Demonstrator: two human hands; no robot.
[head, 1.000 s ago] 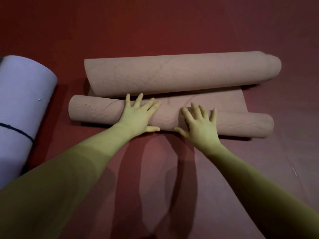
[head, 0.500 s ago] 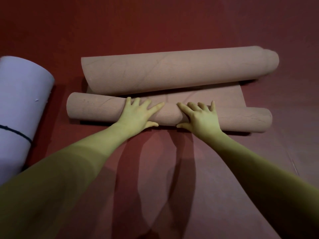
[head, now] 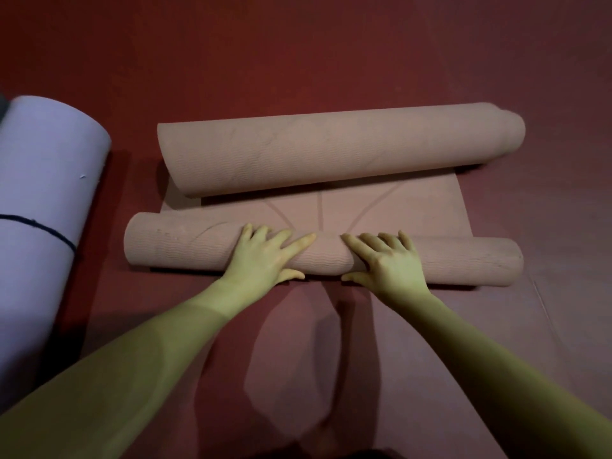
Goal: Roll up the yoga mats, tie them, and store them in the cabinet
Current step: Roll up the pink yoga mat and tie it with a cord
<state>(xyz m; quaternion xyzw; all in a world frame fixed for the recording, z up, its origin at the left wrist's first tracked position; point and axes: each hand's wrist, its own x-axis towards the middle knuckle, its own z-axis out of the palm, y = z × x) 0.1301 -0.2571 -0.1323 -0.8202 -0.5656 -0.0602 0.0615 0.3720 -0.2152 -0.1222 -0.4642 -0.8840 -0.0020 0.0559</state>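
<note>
The pink mat (head: pixel 331 213) is laid on the red floor (head: pixel 298 61), with its long axis running left to right across the view; it is curled from both ends, a thin near roll (head: pixel 185 245) being pressed under the hands and a thicker far roll (head: pixel 331 147) lying just beyond, with a narrow flat strip left between them. The left hand (head: pixel 265 260) is spread, fingers straight and fanned over the top of the near roll, slightly left of its middle; the right hand (head: pixel 387 260) is spread likewise just right of the middle; neither is curled round anything. The far roll lies straight ahead of both hands, so equal forward pressure is judged to be needed for the near roll to stay square. A pale purple mat (head: pixel 43 193), already rolled and bound with a dark cord (head: pixel 39 223), is seen at the left, well apart. No brand, label or writing can be read; only faint curved lines are marked on the flat strip. The cabinet is not in view.
</note>
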